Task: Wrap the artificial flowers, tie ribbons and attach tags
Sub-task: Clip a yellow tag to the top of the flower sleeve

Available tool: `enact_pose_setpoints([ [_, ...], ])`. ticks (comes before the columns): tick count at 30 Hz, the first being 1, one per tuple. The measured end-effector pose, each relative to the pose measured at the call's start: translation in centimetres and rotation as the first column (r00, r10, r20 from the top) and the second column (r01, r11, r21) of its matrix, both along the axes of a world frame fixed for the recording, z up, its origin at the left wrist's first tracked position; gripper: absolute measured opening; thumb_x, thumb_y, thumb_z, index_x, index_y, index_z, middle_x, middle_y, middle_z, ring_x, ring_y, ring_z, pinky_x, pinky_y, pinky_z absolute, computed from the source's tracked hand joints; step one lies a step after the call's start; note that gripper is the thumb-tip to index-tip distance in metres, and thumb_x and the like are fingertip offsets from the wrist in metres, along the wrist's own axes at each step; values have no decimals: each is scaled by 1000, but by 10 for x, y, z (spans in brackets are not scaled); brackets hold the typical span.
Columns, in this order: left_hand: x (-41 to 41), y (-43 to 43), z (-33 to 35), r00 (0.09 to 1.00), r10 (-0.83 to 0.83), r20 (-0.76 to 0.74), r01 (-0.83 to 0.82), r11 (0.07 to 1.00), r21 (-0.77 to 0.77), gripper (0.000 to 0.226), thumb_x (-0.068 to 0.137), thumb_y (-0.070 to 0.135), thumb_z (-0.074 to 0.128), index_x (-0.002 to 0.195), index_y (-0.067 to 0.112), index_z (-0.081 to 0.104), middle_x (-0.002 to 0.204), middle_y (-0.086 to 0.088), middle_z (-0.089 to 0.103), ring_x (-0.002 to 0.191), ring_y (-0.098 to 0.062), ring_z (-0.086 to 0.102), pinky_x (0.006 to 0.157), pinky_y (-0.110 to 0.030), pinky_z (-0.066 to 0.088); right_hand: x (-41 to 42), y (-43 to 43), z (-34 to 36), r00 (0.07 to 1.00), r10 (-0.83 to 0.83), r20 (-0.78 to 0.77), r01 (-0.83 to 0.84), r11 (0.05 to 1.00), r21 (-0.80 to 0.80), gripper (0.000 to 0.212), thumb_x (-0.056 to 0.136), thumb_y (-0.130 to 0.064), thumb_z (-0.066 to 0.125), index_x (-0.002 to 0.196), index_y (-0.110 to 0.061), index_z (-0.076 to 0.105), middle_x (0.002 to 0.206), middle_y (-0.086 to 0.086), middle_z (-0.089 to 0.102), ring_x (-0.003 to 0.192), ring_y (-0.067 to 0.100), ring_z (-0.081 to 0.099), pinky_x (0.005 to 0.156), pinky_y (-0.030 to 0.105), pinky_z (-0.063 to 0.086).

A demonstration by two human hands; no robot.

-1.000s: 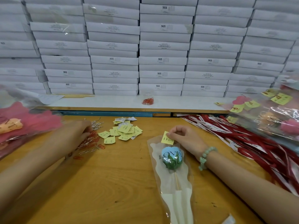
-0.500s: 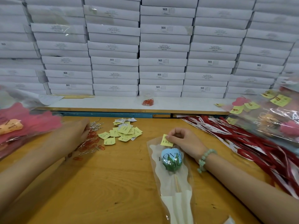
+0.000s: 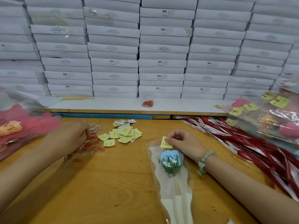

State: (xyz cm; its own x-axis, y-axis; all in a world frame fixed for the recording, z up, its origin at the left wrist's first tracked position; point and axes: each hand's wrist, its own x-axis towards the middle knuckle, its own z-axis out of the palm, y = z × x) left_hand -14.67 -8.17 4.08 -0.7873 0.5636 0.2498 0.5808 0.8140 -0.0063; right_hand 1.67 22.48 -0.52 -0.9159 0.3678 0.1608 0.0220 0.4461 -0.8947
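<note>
A blue artificial flower (image 3: 171, 160) on a thin stick lies in a clear printed sleeve (image 3: 176, 201) on the wooden table (image 3: 116, 183). My right hand (image 3: 186, 143) pinches a yellow tag (image 3: 165, 143) against the sleeve's top edge. My left hand (image 3: 68, 139) reaches into a scatter of red and silver paper clips (image 3: 92, 147), fingertips curled among them; whether it holds one is hidden. A heap of yellow tags (image 3: 123, 133) lies between the hands.
Red and white ribbons (image 3: 252, 146) fan across the right side. Wrapped tagged flowers (image 3: 275, 120) pile at far right, pink wrapped ones (image 3: 19, 126) at far left. A small bag of red clips (image 3: 147, 103) sits on the white shelf below stacked white boxes (image 3: 161, 46).
My left hand has shifted slightly within the paper clips. My right hand keeps the tag at the sleeve's top, barely moved.
</note>
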Motion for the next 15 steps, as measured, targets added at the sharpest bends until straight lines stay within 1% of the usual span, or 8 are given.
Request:
enact_pose_setpoints([
  [3,-2,1,-1,999,24,28,-23,1000,-14,30,100,12,40,122,22,59,116,-2,63,100,-18,59,84,-34,51,0,0,0,1000,2,2,-2,1000,-4,10,88,-20,68,86,-10,66,77,-4,67,57,-6,58,55,10,44],
  [4,-3,1,-1,999,33,37,-32,999,-22,32,101,10,39,125,20,58,121,-4,61,105,-20,58,88,-35,50,0,0,0,1000,2,2,-2,1000,-6,10,88,-19,68,85,-10,66,77,-5,66,57,-6,58,55,10,44],
  [6,-6,1,-2,998,43,53,-41,998,-38,32,101,6,38,124,18,58,121,-5,58,108,-22,56,91,-37,48,1,-1,0,1000,1,4,-1,1000,-5,10,88,-20,68,86,-10,66,77,-5,67,59,-6,59,56,10,44],
  [8,-8,1,-3,996,31,85,-30,999,-9,27,101,7,39,117,17,59,113,-5,58,100,-21,58,87,-37,49,1,-1,1,1000,-1,6,1,1000,-2,11,88,-20,68,87,-9,67,78,-4,67,60,-6,59,56,10,45],
  [10,-10,0,-3,990,6,144,-17,997,74,18,101,10,45,105,17,60,93,-3,61,79,-18,60,71,-34,50,1,-1,1,1000,-3,5,3,1000,-1,11,88,-20,68,87,-9,67,78,-4,67,59,-6,59,56,10,45],
  [11,-11,-1,-3,984,-8,176,-14,993,121,14,100,11,47,100,17,60,82,-2,62,70,-16,60,62,-31,47,1,-1,1,1000,-4,5,4,1000,0,11,88,-20,68,87,-9,66,78,-4,67,59,-6,59,56,10,45],
  [12,-12,-2,-2,980,-22,199,-11,987,163,13,99,11,50,96,17,61,73,-1,62,64,-15,60,57,-30,43,1,-1,1,1000,-5,7,5,1000,1,11,88,-20,68,87,-9,67,79,-4,67,60,-6,59,57,10,45],
  [15,-12,-5,-1,965,-64,256,-13,958,287,14,95,8,56,89,17,65,62,0,66,52,-13,58,52,-28,43,0,-1,0,1000,-9,13,9,1000,3,12,88,-21,68,88,-9,67,81,-3,68,63,-5,61,58,10,46],
])
